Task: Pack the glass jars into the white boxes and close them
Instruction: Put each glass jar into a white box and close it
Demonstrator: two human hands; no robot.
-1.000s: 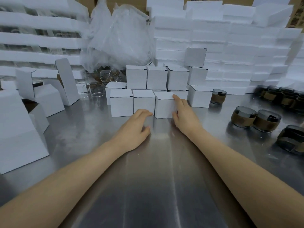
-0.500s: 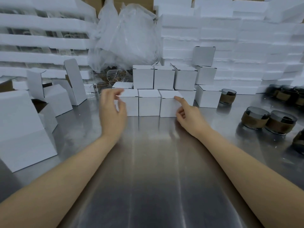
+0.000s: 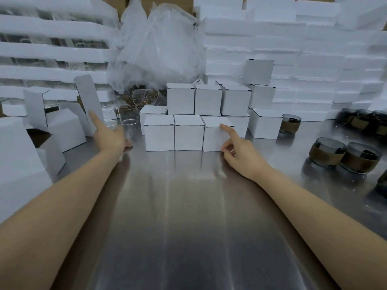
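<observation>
From my seat the brushed steel table (image 3: 188, 216) runs away bare between both forearms. My left hand (image 3: 109, 136) is out over the left of the table, fingers spread and straight, gripping nothing. My right hand (image 3: 238, 155) is by the front row of shut boxes. Its index finger (image 3: 227, 128) lies straight on the top front edge of the rightmost closed white cardboard box (image 3: 213, 137), the other fingers are curled under, and it holds nothing.

What matters is the clear cylindrical glass jar (image 3: 130, 127). It stands upright with its mouth up, so its long axis is vertical, and it is just beyond and to the right of my left hand. Blur hides whether the thumb side touches it. The left hand is much the nearer; the right is well apart, with three closed boxes between. I judge the left hand's next job is to close around the jar from the side.

The open white cardboard box with its raised flap (image 3: 67, 130) stands to the left of that hand, so the jar would have to travel leftward.

Farther back are more closed boxes, a crumpled clear plastic bag (image 3: 159, 42) and stacked white foam slabs (image 3: 293, 49).
</observation>
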